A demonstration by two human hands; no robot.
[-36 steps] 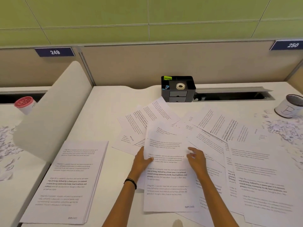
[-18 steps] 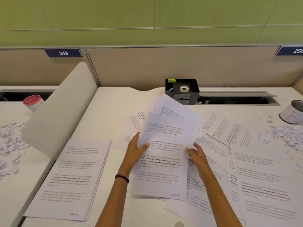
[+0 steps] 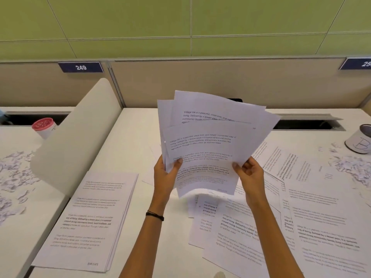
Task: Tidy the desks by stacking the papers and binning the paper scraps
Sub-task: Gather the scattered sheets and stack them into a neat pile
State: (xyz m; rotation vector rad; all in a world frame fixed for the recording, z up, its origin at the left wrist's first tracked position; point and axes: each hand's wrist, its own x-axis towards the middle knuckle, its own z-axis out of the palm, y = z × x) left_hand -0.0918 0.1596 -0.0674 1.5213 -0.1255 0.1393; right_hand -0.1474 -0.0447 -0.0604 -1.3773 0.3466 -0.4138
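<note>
I hold a fanned bunch of printed sheets upright above the desk. My left hand grips its lower left edge, thumb on the front. My right hand grips the lower right edge. A neat stack of printed papers lies on the desk at the left. Several loose sheets lie spread over the desk's right half, overlapping. Paper scraps are heaped at the far right, and more paper scraps cover the neighbouring desk on the left.
A curved white divider separates the two desks. A red-lidded tin stands on the left desk, and a grey tin at the far right. A black organiser is mostly hidden behind the held sheets. A cable slot runs along the back.
Both hands have gathered the sheets from the desk's middle and lifted them upright, higher than half a second ago. The sheets now hide the black organiser.
</note>
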